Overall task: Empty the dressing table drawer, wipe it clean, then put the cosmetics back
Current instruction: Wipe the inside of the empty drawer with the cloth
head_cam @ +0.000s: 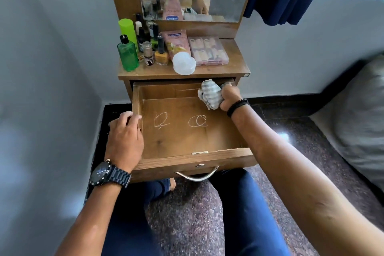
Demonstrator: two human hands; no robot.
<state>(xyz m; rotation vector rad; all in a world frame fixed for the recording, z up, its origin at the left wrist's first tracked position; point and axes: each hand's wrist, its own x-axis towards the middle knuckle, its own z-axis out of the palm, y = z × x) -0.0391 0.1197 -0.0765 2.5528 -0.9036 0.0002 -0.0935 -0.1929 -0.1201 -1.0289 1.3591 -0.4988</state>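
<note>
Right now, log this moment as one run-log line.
step: wiping | drawer: open, emptied, chalk marks remain | right hand: grips cloth at back corner | left hand: on drawer's left wall | cosmetics: on tabletop

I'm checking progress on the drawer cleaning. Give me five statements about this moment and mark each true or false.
1. The drawer is pulled open and holds no cosmetics. True.
2. The right hand holds a crumpled cloth at the drawer's far right corner. True.
3. The left hand holds the green bottle. False: it rests on the drawer's left wall, and the green bottle stands on the tabletop.
4. The drawer bottom is spotless. False: white scribble marks show on it.
5. The pink lotion tube stands upright. False: it lies on the tabletop beside the clear nail box.
</note>
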